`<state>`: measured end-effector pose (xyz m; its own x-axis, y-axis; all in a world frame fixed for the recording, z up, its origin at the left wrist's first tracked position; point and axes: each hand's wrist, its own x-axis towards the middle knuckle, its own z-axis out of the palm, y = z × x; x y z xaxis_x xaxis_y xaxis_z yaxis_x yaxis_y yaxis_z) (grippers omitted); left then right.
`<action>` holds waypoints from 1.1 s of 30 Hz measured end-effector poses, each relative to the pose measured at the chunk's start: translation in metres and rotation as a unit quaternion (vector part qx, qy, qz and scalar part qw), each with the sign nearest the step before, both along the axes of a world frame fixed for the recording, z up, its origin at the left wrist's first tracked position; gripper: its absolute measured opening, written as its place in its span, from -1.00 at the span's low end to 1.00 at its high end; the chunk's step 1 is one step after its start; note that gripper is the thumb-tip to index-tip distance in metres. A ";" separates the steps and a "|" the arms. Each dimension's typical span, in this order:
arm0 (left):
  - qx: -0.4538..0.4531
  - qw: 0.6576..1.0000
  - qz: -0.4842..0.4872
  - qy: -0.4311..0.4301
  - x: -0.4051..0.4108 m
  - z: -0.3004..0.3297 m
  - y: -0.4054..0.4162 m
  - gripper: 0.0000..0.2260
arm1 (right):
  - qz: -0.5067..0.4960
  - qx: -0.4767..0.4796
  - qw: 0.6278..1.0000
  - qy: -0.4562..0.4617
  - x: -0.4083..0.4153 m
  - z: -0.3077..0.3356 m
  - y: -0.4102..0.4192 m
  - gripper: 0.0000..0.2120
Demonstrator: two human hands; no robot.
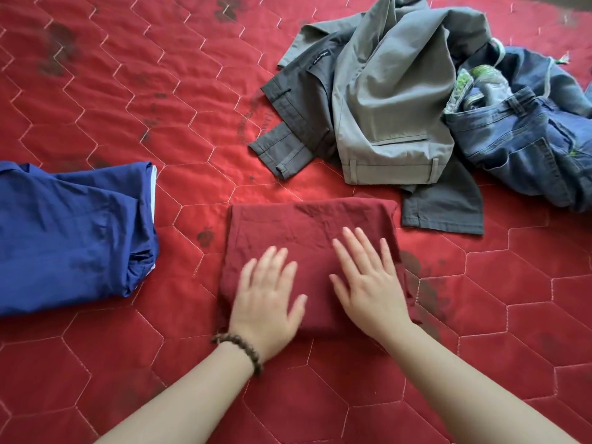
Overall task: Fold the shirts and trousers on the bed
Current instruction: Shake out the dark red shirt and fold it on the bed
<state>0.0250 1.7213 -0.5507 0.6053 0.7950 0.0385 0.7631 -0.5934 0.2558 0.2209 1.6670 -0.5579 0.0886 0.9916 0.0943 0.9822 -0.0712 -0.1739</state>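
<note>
My left hand [267, 296], slightly blurred, and right hand [368, 277] flat, fingers spread, gripping nothing, pressing folded maroon rectangle [307, 225], seemingly cotton, lower centre; quilted hexagon bedspread [160, 91].

The quilt [128, 91] is red with pale hexagon stitching. A maroon garment [304, 225], a blue one [70, 225], grey trousers [384, 91], blue jeans [519, 139].
</note>
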 end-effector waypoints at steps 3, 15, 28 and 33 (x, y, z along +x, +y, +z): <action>-0.035 0.992 -0.063 0.106 0.017 -0.018 -0.006 -0.35 | 0.029 -0.089 0.995 -0.042 0.009 -0.017 0.015 -0.46; -0.047 0.988 -0.025 0.147 0.018 -0.027 -0.002 -0.30 | -0.096 -0.125 0.987 -0.020 0.023 -0.026 0.028 -0.42; -0.043 0.953 -0.253 0.161 0.033 -0.012 -0.029 -0.54 | -0.074 -0.314 0.947 0.006 0.022 0.014 0.033 -0.45; 0.001 0.922 -0.331 0.199 -0.039 0.003 0.010 -0.54 | -0.072 -0.321 0.942 -0.067 -0.014 0.032 0.002 -0.46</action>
<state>-0.0142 1.7317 -0.5472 0.9248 0.2457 -0.2904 0.2657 -0.9635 0.0310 0.2069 1.6687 -0.5255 0.2570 0.8262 -0.5013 0.9642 -0.2542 0.0753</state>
